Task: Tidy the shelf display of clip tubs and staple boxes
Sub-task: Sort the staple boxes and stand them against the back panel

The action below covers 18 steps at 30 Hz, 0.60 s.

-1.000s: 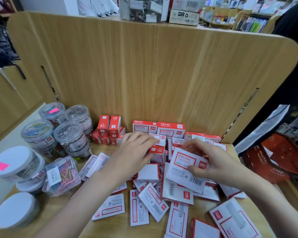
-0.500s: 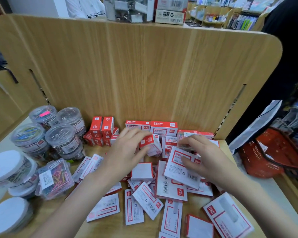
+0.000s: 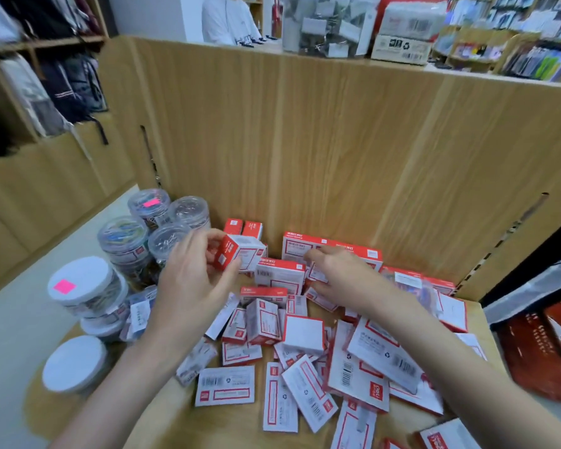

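Observation:
Many red-and-white staple boxes (image 3: 305, 387) lie jumbled on the wooden shelf (image 3: 227, 427). A few stand in a row against the back panel (image 3: 334, 251). My left hand (image 3: 191, 286) is raised above the pile's left side, pinching a small staple box (image 3: 240, 252) tilted in the air. My right hand (image 3: 340, 277) reaches to the back row, with fingers and thumb around a small box (image 3: 316, 274); the grip is unclear. Clear clip tubs (image 3: 123, 241) stand stacked at the left, with white-lidded tubs (image 3: 81, 283) in front.
A tall wooden back panel (image 3: 337, 140) closes off the shelf behind. A red basket (image 3: 544, 351) sits past the right edge. A small clear case of coloured clips (image 3: 140, 314) leans by the tubs. A person in a white shirt (image 3: 227, 17) stands beyond the panel.
My left hand lifted a small staple box out of the pile and moved it left. My right hand let go of the large flat box and reached to the back row.

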Tool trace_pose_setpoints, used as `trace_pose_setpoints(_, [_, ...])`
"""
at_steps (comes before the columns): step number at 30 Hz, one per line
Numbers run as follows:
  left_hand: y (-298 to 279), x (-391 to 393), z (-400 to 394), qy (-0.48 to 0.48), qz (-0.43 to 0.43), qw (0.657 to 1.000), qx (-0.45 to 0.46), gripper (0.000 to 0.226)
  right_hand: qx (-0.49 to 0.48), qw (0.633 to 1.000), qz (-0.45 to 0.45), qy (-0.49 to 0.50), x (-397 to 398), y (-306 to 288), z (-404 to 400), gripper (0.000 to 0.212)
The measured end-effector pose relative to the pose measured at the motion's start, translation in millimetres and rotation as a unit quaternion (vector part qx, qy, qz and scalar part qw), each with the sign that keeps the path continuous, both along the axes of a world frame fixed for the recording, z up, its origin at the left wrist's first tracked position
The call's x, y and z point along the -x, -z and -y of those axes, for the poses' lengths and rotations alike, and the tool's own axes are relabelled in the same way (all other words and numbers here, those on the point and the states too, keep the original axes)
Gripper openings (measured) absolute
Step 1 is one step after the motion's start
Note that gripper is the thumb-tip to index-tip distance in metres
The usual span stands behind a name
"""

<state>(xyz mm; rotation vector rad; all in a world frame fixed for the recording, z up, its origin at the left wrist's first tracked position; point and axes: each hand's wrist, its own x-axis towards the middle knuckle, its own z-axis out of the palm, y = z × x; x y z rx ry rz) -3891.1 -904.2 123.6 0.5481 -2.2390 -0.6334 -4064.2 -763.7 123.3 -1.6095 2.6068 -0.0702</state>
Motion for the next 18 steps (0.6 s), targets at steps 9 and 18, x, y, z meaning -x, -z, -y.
trace_pose_setpoints(9, [7.4, -14.0, -4.6, -0.028, 0.034, 0.999, -0.006, 0.027, 0.028, 0.999, -0.003, -0.017, 3.0, -5.9, -1.3, 0.041])
trace_pose_setpoints(18, [11.3, -13.2, -4.6, -0.058, 0.122, 0.991, 0.019, 0.027, 0.003, 1.000, -0.025, -0.013, -0.6, -7.1, -2.6, 0.036])
